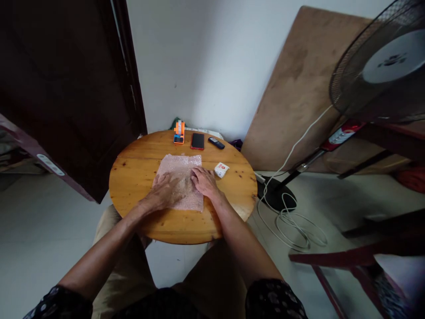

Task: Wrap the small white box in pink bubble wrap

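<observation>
A sheet of pinkish bubble wrap (186, 201) lies spread on the round wooden table (133, 168). Across its left part rests my left hand (162, 191), flat with the fingers stretched out. My right hand (204, 180) lies on the right edge of the wrap, palm down, its fingers extended and slightly bent. Neither hand grips anything that I can see. Just beyond my right hand sits a small white box (221, 169) with red print.
Along the table's far side stand an orange and blue tape dispenser (179, 132), a dark phone with a red edge (198, 141) and a small black mobile phone (216, 142). To the right are a standing fan (392, 66), a loose white cable (292, 221) and a leaning board (285, 97).
</observation>
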### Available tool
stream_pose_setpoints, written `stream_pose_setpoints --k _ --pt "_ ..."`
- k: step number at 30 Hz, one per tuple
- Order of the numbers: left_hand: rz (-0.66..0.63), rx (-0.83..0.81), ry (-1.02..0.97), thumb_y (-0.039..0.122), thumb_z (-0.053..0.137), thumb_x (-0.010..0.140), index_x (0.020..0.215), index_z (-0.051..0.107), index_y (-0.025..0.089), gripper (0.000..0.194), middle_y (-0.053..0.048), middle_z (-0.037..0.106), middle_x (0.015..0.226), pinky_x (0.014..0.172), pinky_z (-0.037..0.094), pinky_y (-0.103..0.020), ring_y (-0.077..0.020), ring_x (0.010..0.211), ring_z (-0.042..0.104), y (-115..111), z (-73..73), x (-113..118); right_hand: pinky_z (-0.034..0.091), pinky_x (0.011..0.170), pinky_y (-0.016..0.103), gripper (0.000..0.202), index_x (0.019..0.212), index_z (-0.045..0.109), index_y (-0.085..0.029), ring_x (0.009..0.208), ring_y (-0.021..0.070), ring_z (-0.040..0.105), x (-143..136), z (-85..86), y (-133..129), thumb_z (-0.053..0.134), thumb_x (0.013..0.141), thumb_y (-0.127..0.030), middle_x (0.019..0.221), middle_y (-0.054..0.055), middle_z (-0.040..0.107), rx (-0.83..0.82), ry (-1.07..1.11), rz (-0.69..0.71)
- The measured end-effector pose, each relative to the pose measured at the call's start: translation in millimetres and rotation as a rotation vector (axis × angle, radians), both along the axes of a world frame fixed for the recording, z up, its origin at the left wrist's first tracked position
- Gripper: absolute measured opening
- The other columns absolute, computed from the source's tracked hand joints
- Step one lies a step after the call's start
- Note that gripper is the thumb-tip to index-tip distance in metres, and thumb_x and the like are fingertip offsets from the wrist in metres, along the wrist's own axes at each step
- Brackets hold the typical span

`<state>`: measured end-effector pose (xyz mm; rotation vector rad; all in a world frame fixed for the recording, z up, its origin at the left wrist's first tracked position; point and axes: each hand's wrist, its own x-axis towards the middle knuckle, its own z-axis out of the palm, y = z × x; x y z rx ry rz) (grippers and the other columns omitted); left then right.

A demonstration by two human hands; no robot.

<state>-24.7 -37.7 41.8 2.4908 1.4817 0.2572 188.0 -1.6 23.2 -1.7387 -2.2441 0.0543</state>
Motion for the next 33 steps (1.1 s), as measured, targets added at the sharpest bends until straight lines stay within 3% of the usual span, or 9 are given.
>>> stream_pose_setpoints --k 3,7,12,17,21,25,28,30,33 --pt "0.016 0.018 0.025 0.057 0.058 0.085 0.146 0.047 0.021 0.071 -0.021 0.033 0.16 0.119 0.014 -0.063 -0.0414 0.15 0.024 13.8 1.8 5.4 0.033 0.106 0.043 0.042 0.138 0.053 -0.021 0.134 0.0258 0.048 1.3 -1.7 0.1 0.044 0.098 -0.028 0.152 0.008 0.049 0.003 0.009 0.01" --pt "0.056 -0.038 0.06 0.069 0.059 0.079 0.148 0.042 0.02 0.087 -0.023 0.028 0.162 0.116 0.014 -0.066 -0.0459 0.15 0.019 29.1 -11.5 8.7 0.034 0.106 0.043 0.042 0.137 0.053 -0.021 0.132 0.0269 0.049 -0.7 -2.8 -0.3 0.044 0.098 -0.033 0.152 0.01 0.049 0.007 -0.002 -0.033" --pt "0.047 -0.021 0.07 0.073 0.055 0.078 0.148 0.041 0.024 0.086 -0.021 0.029 0.162 0.115 0.017 -0.066 -0.044 0.15 0.021 36.8 -22.2 1.1 0.033 0.108 0.045 0.045 0.137 0.053 -0.016 0.134 0.0286 0.047 -3.5 -0.9 -0.3 0.044 0.098 -0.038 0.15 0.013 0.05 -0.003 -0.01 -0.098" --pt "0.004 -0.011 0.048 0.064 0.065 0.075 0.142 0.052 0.026 0.077 -0.019 0.037 0.158 0.113 0.02 -0.069 -0.0471 0.146 0.028 31.6 -9.9 -0.1 0.036 0.105 0.044 0.042 0.134 0.055 -0.015 0.13 0.0284 0.049 -1.7 1.4 0.0 0.036 0.101 -0.033 0.145 0.015 0.055 -0.015 0.004 -0.131" --pt "-0.142 -0.003 -0.007 0.06 0.062 0.08 0.15 0.043 0.023 0.082 -0.017 0.032 0.161 0.12 0.018 -0.058 -0.0399 0.151 0.022 19.0 -3.1 15.8 0.037 0.105 0.043 0.041 0.134 0.056 -0.015 0.13 0.0279 0.049 0.2 -1.1 2.9 0.033 0.101 -0.025 0.144 0.014 0.056 -0.006 0.026 -0.133" --pt "-0.242 -0.065 -0.028 0.068 0.058 0.082 0.157 0.03 0.025 0.091 -0.019 0.024 0.164 0.12 0.015 -0.062 -0.0404 0.153 0.013 10.6 -11.7 34.7 0.038 0.104 0.041 0.04 0.131 0.059 -0.018 0.126 0.0273 0.053 1.4 0.8 2.7 0.035 0.099 -0.021 0.139 0.012 0.06 0.006 0.059 -0.122" --pt "-0.238 -0.043 -0.011 0.071 0.059 0.08 0.157 0.03 0.024 0.095 -0.021 0.023 0.164 0.118 0.011 -0.066 -0.043 0.153 0.014 9.2 -19.4 41.0 0.036 0.106 0.041 0.037 0.124 0.063 -0.02 0.126 0.0265 0.052 7.8 10.9 -1.2 0.04 0.095 -0.019 0.138 0.01 0.06 0.119 0.095 -0.092" --pt "-0.236 -0.026 -0.004 0.07 0.061 0.079 0.155 0.035 0.023 0.093 -0.021 0.024 0.164 0.119 0.01 -0.065 -0.0425 0.153 0.014 9.2 -21.5 41.9 0.033 0.109 0.045 0.036 0.123 0.063 -0.02 0.131 0.0288 0.046 16.5 19.6 -3.9 0.044 0.093 -0.02 0.144 0.011 0.055 0.249 0.139 -0.191" --pt "-0.229 -0.029 0.001 0.068 0.061 0.08 0.153 0.039 0.023 0.089 -0.019 0.025 0.164 0.12 0.008 -0.064 -0.0412 0.153 0.013 8.8 -20.8 42.2 0.032 0.108 0.053 0.048 0.135 0.054 -0.018 0.135 0.0345 0.041 33.1 27.7 -4.7 0.053 0.088 -0.028 0.15 0.015 0.047 0.346 0.239 -0.468"
